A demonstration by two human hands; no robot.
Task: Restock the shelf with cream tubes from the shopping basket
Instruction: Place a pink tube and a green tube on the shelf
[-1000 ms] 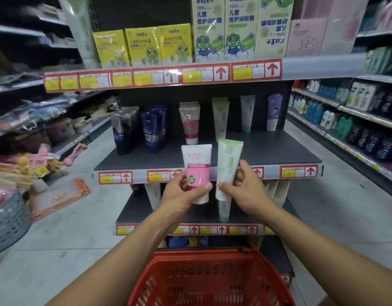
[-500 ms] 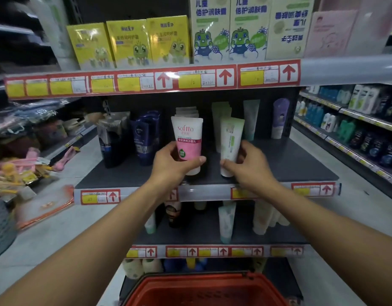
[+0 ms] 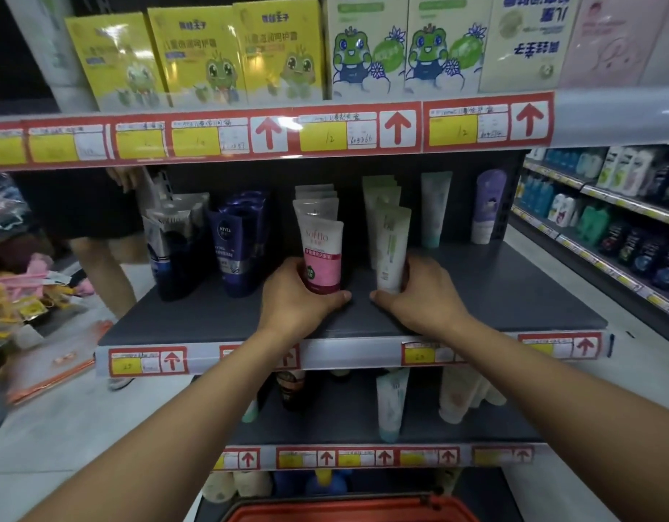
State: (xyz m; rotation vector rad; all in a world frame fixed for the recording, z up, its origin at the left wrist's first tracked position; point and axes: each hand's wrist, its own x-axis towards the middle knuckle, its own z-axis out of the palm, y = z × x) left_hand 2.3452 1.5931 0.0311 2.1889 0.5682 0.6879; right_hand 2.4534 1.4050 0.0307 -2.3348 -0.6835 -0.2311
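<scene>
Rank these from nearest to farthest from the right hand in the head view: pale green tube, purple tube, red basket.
1. pale green tube, gripped by the right hand.
2. purple tube, standing at the shelf's back right.
3. red basket, at the bottom edge, below the shelves.

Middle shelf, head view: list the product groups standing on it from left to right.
Silver-black tubes → dark blue Nivea tubes → pink tube gripped by the left hand, in front of its row → pale green tube gripped by the right hand, in front of its row → teal-capped tube → purple tube.
</scene>
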